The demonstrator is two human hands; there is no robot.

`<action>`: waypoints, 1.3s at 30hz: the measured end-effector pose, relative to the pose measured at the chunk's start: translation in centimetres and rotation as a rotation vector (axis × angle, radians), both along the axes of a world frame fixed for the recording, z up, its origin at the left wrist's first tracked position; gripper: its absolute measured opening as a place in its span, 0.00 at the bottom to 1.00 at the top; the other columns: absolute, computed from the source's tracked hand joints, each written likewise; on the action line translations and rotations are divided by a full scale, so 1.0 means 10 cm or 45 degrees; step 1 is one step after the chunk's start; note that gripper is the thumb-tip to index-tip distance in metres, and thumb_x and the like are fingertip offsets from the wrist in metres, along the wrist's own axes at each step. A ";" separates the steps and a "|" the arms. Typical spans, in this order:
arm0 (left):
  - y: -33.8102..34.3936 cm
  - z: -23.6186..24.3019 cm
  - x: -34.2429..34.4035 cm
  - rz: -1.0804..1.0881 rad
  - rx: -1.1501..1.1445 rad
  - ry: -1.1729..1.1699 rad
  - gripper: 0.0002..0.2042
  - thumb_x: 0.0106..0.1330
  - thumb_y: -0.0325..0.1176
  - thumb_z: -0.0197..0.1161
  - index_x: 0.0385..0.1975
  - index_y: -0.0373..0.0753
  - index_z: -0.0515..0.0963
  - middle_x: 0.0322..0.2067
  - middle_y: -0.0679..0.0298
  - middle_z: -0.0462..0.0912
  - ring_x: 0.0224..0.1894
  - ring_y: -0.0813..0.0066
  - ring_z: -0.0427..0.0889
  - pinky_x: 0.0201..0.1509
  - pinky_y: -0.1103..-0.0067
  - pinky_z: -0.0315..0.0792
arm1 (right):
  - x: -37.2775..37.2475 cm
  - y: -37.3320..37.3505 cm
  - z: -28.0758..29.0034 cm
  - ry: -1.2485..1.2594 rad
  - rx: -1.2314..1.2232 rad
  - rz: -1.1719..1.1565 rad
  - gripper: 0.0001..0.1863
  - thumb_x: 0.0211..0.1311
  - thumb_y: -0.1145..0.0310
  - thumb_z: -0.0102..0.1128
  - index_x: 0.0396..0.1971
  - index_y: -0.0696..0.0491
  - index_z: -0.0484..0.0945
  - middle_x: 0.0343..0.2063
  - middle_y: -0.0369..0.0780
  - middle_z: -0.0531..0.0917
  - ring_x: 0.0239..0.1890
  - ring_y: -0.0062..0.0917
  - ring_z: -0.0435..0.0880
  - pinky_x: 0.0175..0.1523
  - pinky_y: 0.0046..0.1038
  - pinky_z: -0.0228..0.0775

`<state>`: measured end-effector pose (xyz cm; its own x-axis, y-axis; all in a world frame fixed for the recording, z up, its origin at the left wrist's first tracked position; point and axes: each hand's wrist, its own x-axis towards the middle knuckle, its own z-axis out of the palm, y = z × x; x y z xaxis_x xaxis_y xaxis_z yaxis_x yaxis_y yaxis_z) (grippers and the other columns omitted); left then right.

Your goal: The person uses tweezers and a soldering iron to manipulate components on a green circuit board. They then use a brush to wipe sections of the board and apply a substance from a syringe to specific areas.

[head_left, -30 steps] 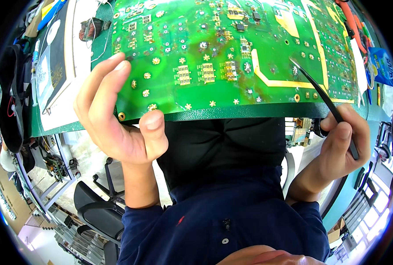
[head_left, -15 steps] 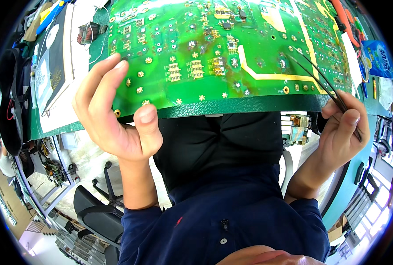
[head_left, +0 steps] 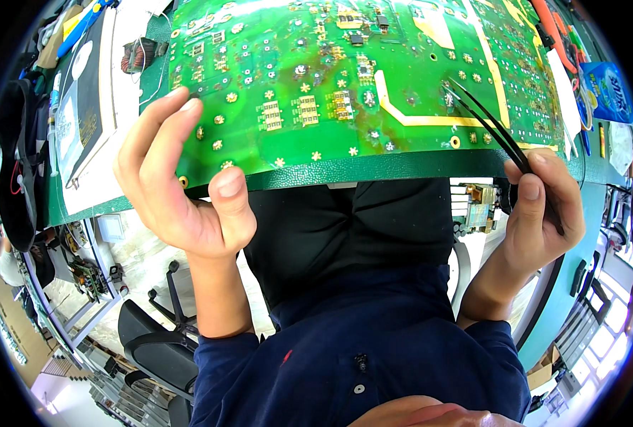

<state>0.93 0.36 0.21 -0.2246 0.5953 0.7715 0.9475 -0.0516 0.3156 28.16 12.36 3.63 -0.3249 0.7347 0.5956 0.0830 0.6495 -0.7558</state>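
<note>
A large green circuit board point(head_left: 330, 135) with gold traces, small parts and soldered pads lies on the dark green mat point(head_left: 88, 210) at the bench edge. My left hand point(head_left: 170, 181) is at the board's front left corner, fingers curved and apart, holding nothing visible; whether the fingertips touch the board I cannot tell. My right hand point(head_left: 540, 213) grips black tweezers point(head_left: 501, 132) just beyond the board's front right edge. Their slightly separated tips point at a soldered spot right of the angled gold trace; contact is not clear.
Papers point(head_left: 88, 142) and a copper coil point(head_left: 138, 53) lie left of the board. Orange-handled tools point(head_left: 551, 28) and a blue packet point(head_left: 608, 89) sit at the right. An office chair point(head_left: 142, 338) stands behind at lower left; a person point(head_left: 7, 263) is at the far left.
The tweezers' tips have moved left and up in view, and the two prongs now show apart. My right hand has shifted slightly up. The board appears a little farther left in the picture.
</note>
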 end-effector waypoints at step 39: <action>-0.03 0.03 -0.04 0.016 -0.025 0.068 0.24 0.70 0.49 0.48 0.46 0.28 0.73 0.46 0.48 0.76 0.49 0.61 0.75 0.54 0.72 0.68 | -0.05 0.04 0.07 -0.243 0.488 0.052 0.11 0.54 0.72 0.68 0.33 0.63 0.78 0.23 0.46 0.82 0.23 0.32 0.81 0.29 0.27 0.72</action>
<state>0.57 0.10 0.50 -0.1905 0.6080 0.7707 0.9636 -0.0341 0.2651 27.67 12.73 4.29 -0.4804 0.4559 0.7492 0.1663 0.8861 -0.4326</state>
